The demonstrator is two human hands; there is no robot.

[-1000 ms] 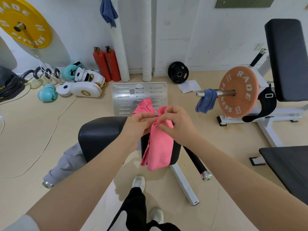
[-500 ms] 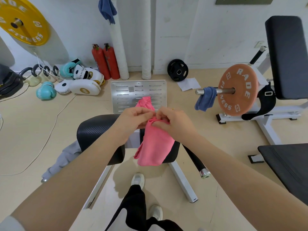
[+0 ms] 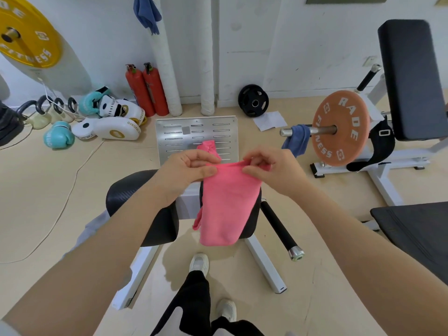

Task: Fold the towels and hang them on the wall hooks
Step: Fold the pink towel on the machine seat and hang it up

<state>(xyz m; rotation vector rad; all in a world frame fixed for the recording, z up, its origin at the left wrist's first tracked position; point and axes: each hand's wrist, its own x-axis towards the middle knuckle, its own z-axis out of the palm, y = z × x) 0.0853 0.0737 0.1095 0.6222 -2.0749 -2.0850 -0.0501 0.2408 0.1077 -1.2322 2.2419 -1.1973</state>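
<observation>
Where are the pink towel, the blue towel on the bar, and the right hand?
pink towel (image 3: 226, 204): head view, middle of the hanging cloth.
blue towel (image 3: 297, 141): head view, its draped fold.
right hand (image 3: 274, 169): head view, back of the hand.

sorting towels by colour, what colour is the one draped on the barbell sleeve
Blue: the towel shows clearly in the head view.

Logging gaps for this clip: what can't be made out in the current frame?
- Wall hook holding the blue towel: cut off by the head view's top edge.
- Pink towel fold count: layers hidden behind its front face.
- Grey cloth: mostly behind the left forearm.
</observation>
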